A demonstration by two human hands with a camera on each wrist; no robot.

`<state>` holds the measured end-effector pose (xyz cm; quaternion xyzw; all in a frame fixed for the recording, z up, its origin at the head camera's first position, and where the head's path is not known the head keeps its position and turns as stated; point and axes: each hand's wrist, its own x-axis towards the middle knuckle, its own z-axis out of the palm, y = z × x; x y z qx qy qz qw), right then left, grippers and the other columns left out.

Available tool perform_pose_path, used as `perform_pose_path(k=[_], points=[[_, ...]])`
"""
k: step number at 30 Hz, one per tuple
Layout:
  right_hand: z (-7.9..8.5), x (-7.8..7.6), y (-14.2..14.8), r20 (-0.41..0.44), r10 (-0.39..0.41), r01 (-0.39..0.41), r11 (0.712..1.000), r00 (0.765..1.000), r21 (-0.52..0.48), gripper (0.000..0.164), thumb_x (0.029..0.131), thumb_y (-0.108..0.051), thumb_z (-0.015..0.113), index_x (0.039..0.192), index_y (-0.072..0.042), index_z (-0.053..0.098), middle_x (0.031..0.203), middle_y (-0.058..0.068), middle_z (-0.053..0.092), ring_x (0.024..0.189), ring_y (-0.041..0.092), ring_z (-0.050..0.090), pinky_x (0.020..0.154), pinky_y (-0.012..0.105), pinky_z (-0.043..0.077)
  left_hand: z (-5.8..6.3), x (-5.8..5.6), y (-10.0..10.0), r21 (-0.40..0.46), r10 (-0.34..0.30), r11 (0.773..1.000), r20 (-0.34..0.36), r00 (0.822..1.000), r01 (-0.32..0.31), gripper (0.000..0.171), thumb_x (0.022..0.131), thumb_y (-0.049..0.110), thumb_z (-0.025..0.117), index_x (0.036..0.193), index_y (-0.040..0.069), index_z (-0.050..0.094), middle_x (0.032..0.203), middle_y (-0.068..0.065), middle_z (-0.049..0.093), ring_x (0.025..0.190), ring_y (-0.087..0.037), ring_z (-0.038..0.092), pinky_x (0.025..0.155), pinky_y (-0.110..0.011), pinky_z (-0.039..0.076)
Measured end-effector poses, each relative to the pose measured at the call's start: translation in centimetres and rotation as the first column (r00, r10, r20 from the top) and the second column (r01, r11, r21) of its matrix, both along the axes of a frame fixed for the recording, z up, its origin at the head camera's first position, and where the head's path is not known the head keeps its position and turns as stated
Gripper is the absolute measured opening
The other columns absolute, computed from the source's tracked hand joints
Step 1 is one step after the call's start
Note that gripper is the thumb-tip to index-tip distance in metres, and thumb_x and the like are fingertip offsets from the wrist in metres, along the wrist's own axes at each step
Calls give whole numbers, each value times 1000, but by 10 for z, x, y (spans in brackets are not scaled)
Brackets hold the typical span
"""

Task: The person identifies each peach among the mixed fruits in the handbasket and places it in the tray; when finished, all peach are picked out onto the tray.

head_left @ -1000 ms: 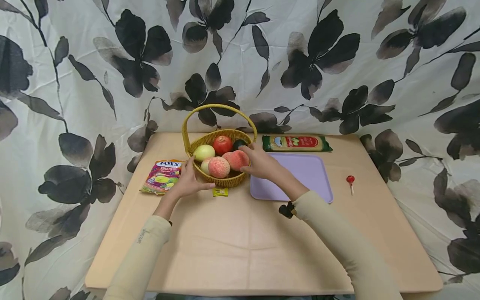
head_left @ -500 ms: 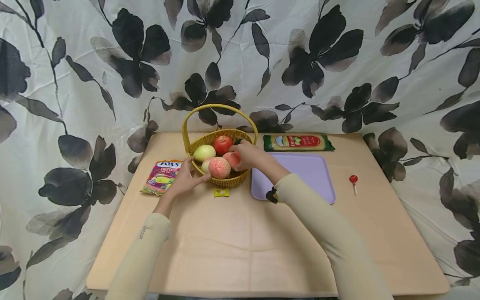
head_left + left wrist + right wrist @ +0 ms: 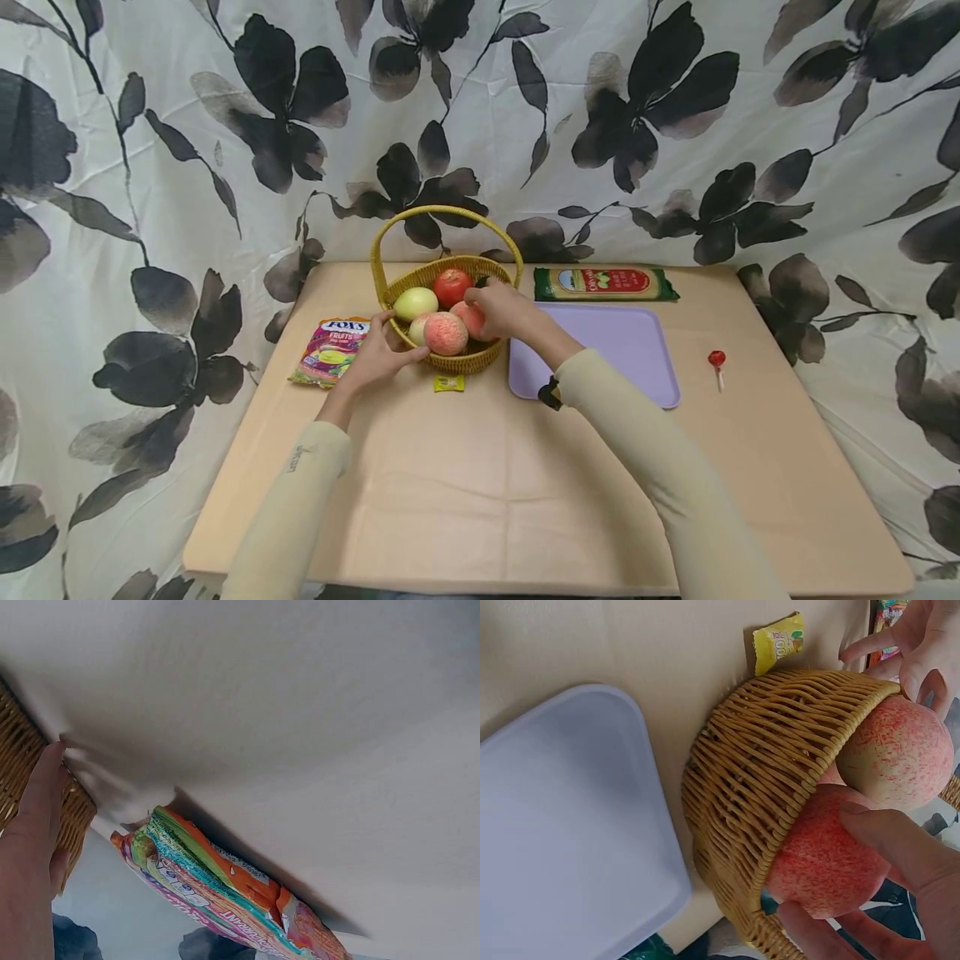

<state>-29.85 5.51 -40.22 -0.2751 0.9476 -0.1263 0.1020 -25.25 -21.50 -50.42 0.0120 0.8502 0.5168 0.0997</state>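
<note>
Gripping a red-pink peach (image 3: 829,859) with the right hand (image 3: 504,310), thumb on its near side and fingers curled round its far side. Located at the right side of a yellow wicker basket (image 3: 757,750), within the rim and just right of a second, speckled peach (image 3: 446,334). Hard to tell whether lifted at all or only clasped in place. Touching the left, near side of the basket with the left hand (image 3: 375,354), fingers fairly straight along the outer wall rather than clenched.

To handle this well, spread the pressure between thumb and fingertips, firm enough against slipping on such a round surface. Brace the basket lightly from the left, without tipping it. Best to raise the peach straight up at first, clear of the rim, then pass well under or beside the arched handle (image 3: 447,210). Mind the second peach, likely to roll once left without support on its right. Avoid dragging against the pale green fruit (image 3: 416,304) on the left or the red round fruit (image 3: 453,287) on the far side. Watch also for brushing the lavender tray (image 3: 663,358), close by on the right, and the small yellow wrapped candy (image 3: 449,383), just off the basket's near side.
</note>
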Motion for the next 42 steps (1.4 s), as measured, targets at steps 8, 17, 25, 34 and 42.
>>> perform_pose_path(k=[8,17,25,34,42], points=[[4,4,13,-61,14,-17,999,998,-39,51,83,-15,84,131,-14,67,116,15,62,102,28,57,78,39,57,0,0,2,-5,-1,1000,-14,1000,1,122,85,51,84,163,6,2,174,-22,11,161,-34,20,132,-53,16],[24,20,31,-88,41,-52,991,995,-122,50,81,-17,88,126,-13,67,123,20,61,108,34,59,89,46,59,-1,0,1,-17,11,1000,-10,1000,-11,115,88,42,84,163,7,4,173,-23,13,162,-35,16,131,-55,16],[37,40,56,31,23,-19,993,999,-120,54,78,-24,92,126,-16,68,123,17,61,113,33,56,86,46,59,0,2,3,7,12,1000,-3,1000,-12,115,88,41,84,163,7,3,173,-23,10,162,-33,14,131,-54,15],[13,50,88,96,34,-28,997,995,-67,59,78,-23,90,130,-12,66,110,12,69,109,31,54,85,43,53,-2,2,0,20,13,1000,-6,1000,-13,117,87,45,84,163,9,3,175,-19,7,163,-33,12,132,-55,13],[-28,59,96,60,42,-36,994,997,-101,58,77,-23,91,129,-5,69,112,17,69,103,30,55,80,39,52,-2,2,-1,-11,18,1000,-11,1000,-18,116,87,47,83,164,9,4,174,-21,10,162,-37,11,131,-59,13]])
